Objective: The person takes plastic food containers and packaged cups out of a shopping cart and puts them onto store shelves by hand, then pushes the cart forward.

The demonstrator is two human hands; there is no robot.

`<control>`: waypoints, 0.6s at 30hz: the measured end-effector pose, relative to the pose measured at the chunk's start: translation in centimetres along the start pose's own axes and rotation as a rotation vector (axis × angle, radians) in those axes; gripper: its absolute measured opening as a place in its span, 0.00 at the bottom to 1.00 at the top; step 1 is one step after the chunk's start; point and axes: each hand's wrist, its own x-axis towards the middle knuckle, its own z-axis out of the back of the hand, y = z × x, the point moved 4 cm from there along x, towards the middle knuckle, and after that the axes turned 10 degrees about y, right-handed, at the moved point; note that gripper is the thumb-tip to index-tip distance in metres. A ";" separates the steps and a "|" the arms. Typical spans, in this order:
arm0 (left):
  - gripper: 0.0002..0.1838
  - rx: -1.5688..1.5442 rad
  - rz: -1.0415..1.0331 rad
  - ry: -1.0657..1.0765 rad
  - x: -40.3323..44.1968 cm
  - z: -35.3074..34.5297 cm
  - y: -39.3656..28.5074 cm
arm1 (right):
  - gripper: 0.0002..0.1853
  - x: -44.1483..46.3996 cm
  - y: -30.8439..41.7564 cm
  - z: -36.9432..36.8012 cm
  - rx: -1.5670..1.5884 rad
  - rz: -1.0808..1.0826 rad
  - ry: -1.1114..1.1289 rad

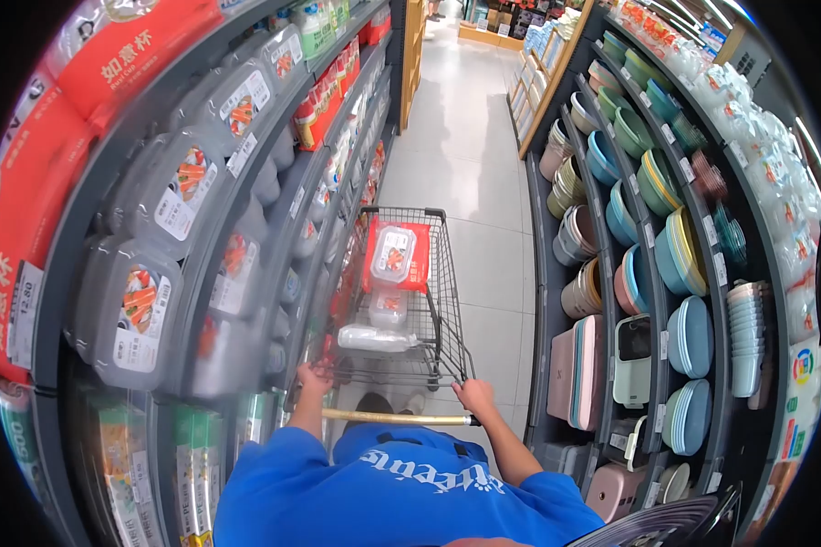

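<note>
A wire shopping cart (442, 301) stands in front of me, its yellow handle bar (401, 418) close to my blue shirt. My left hand (315, 379) closes on the cart's near left corner, slightly blurred. At the near right corner, my right hand (473, 396) is wrapped around the cart's frame. Inside the basket lies a red package (417, 239) with a clear-lidded pack of food containers (393, 253) on top. Nearer to me are another clear container pack (389, 308) and a white, plastic-wrapped bundle (376, 340).
On the left, a shelf holds clear container packs (132, 314) and red cup packages (32, 201), close beside the cart. The right shelf carries stacked plastic bowls (680, 251), basins and pink trays (575, 369). A tiled aisle floor (465, 173) runs ahead between wooden-framed racks (543, 87).
</note>
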 end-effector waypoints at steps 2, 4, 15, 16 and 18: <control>0.21 0.014 0.007 -0.048 -0.3 0.8 0.1 | 0.33 -0.1 0.2 -1.1 0.053 -0.013 0.022; 0.21 0.021 0.002 -0.022 -1.1 1.8 0.4 | 0.33 -1.6 0.1 -2.0 0.081 -0.024 0.055; 0.17 -0.152 0.011 -0.007 -2.5 4.0 2.1 | 0.33 -4.4 1.0 -1.1 0.115 -0.067 0.148; 0.17 -0.137 0.015 0.016 -2.3 4.3 2.3 | 0.32 -4.2 0.8 -1.5 0.109 -0.059 0.133; 0.17 -0.123 0.020 0.045 -2.3 5.3 3.1 | 0.30 -4.6 0.2 -1.9 0.174 -0.123 0.171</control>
